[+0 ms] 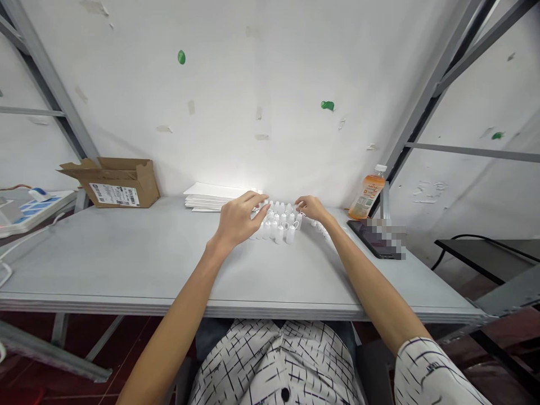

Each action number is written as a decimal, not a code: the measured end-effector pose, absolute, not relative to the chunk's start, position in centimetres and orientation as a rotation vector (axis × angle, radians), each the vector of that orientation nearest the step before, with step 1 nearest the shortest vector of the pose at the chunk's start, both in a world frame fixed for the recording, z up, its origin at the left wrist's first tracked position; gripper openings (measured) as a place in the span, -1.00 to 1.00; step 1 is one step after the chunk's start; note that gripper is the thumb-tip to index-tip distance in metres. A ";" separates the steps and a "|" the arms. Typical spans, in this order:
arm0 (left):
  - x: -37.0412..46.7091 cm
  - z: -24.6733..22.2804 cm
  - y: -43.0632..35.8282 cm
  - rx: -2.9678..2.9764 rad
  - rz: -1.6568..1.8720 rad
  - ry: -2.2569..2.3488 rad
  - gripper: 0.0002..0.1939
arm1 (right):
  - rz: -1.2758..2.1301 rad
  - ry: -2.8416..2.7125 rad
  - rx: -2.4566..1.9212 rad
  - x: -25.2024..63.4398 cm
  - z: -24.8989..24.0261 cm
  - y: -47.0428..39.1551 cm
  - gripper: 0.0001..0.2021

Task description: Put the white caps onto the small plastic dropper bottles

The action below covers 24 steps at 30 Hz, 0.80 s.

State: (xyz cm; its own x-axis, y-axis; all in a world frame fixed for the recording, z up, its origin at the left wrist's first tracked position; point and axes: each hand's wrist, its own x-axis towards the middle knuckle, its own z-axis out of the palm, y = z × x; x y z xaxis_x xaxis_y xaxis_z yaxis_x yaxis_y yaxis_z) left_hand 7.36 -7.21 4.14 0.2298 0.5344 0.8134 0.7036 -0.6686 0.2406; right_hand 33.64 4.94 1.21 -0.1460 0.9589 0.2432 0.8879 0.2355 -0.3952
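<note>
Several small white squeeze bottles point(279, 233) with ringed caps stand upright in a close group on the grey table point(126, 253). My left hand point(242, 216) is at the group's left side, thumb and fingers apart, the fingertips beside the bottles at the back. On the opposite side, my right hand point(311, 207) has its fingers loosely bent next to the right-hand bottles; whether they touch a bottle is hard to see. More small white pieces point(319, 228) lie by my right wrist, partly behind the forearm.
A stack of white sheets or flat boxes point(211, 197) lies at the wall, left of the bottles. An open cardboard box point(122, 185) stands back left. At the right are an orange drink bottle point(367, 194) and a dark phone point(371, 239). Metal posts frame the table.
</note>
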 end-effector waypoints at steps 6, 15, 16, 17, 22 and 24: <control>7.3 4.2 -7.2 -2.311 -1.415 -1.167 -0.82 | 0.229 -2.056 -1.671 33.4 0.9 5.3 -0.73; 7.4 4.3 -7.5 -2.347 -1.357 -1.226 -0.82 | 0.258 -2.013 -1.614 33.7 1.1 4.2 -0.64; 7.4 4.3 -7.5 -2.359 -1.348 -1.235 -0.82 | 0.241 -2.003 -1.610 33.9 1.3 3.9 -0.63; 7.3 4.3 -7.5 -2.372 -1.340 -1.243 -0.81 | 0.206 -1.990 -1.605 34.0 1.5 3.5 -0.64; 7.4 4.1 -7.3 -2.448 -1.343 -1.226 -0.80 | -0.033 -1.912 -1.478 34.4 4.0 0.9 -0.80; 7.4 4.1 -7.3 -2.458 -1.341 -1.221 -0.80 | 0.058 -1.933 -1.372 33.9 5.3 -0.5 -0.87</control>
State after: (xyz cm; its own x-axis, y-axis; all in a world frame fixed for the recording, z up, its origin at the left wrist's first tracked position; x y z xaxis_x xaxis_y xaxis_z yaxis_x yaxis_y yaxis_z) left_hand 7.38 -7.33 4.12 0.2960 0.6040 0.7399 0.6803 -0.6771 0.2806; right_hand 33.93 -0.47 5.26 -0.1427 0.8274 0.5432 0.7932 0.4238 -0.4372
